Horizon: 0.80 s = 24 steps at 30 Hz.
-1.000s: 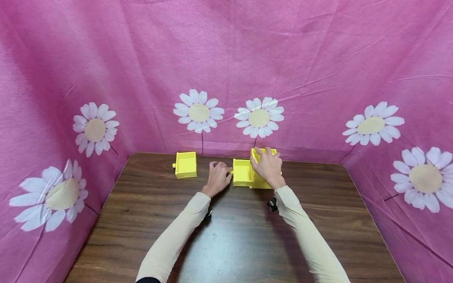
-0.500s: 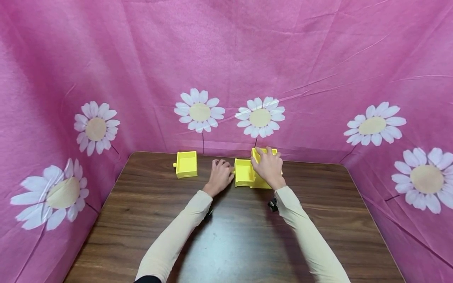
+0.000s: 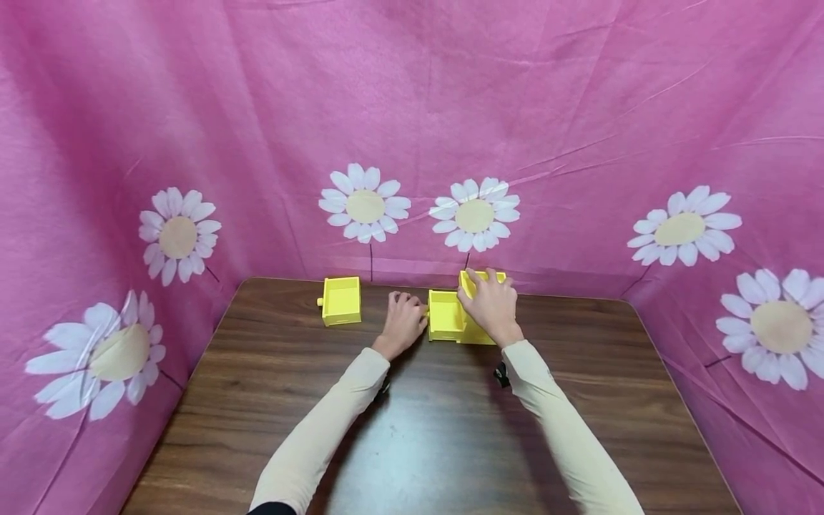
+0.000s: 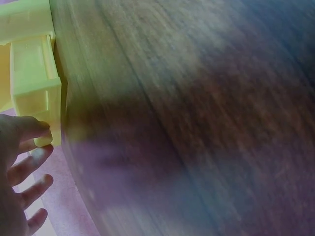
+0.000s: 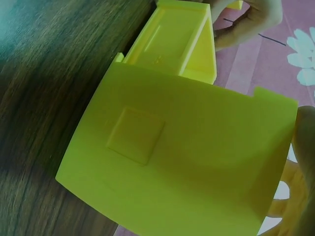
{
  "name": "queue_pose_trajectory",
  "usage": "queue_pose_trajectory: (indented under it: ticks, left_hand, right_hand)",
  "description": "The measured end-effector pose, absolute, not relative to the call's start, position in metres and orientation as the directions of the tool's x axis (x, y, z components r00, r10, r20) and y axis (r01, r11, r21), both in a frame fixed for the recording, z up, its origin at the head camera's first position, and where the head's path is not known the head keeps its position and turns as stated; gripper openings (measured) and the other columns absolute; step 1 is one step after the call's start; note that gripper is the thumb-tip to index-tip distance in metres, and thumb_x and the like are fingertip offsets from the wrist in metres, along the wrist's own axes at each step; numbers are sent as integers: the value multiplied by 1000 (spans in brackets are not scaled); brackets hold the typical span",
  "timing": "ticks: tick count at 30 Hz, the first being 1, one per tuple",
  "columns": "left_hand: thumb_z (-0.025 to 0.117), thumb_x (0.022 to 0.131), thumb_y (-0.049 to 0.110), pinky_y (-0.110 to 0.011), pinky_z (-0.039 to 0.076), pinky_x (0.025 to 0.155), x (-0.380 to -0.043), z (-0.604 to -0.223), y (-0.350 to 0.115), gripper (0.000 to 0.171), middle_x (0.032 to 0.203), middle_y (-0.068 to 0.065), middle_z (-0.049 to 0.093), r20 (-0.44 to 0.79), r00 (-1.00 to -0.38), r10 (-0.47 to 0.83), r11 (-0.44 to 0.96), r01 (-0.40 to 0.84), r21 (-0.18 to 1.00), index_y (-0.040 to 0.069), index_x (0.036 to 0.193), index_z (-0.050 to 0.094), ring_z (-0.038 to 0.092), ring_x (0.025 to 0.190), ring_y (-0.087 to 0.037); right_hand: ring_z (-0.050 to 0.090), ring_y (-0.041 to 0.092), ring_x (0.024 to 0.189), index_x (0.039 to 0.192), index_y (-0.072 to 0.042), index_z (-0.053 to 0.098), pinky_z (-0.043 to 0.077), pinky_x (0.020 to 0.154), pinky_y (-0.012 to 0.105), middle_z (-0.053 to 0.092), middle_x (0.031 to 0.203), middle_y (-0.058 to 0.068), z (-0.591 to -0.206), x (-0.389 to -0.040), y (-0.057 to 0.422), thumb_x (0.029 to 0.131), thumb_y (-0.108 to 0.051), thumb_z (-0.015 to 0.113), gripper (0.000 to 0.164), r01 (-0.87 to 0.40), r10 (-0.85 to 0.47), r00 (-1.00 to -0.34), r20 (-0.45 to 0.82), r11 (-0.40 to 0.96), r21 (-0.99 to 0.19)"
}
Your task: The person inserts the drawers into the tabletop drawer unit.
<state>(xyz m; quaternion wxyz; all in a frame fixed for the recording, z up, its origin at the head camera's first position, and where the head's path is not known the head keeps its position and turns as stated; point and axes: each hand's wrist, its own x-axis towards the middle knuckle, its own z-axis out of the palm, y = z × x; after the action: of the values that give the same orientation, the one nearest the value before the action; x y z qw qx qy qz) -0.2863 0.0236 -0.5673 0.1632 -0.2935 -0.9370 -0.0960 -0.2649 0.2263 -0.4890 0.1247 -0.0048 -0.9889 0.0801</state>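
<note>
In the head view, my left hand (image 3: 403,322) is at the left side of a small yellow drawer (image 3: 445,315). The left wrist view shows its thumb and forefinger pinching the drawer's round knob (image 4: 43,139), with the other fingers apart. The drawer sits partly inside a yellow drawer cabinet (image 3: 475,333), open side facing left. From above, my right hand (image 3: 492,306) grips this cabinet with spread fingers, covering much of its top. The right wrist view has the cabinet's flat wall (image 5: 187,147) in front, with the drawer sticking out beyond it.
A second yellow drawer (image 3: 342,300) with a knob on its left stands apart, near the back edge of the wooden table (image 3: 412,443). Pink cloth (image 3: 412,86) with printed daisies hangs close behind the table and along both sides.
My left hand and the pinched drawer have shifted slightly right, so the drawer sits a little deeper in the cabinet. My right hand keeps its hold on the cabinet.
</note>
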Motion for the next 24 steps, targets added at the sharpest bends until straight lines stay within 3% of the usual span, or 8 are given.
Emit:
queue_pose_trajectory:
  ticks: [24]
  left_hand:
    - [79, 91, 16, -56, 37, 107, -288, -571, 27, 12, 101, -7, 77, 368, -802, 470, 793, 567, 224, 13, 102, 81, 66, 107, -31]
  right_hand:
    - [59, 67, 103, 144, -20, 65, 58, 67, 61, 62, 134, 26, -495, -267, 226, 99, -48, 56, 54, -23, 24, -955, 296, 988, -153]
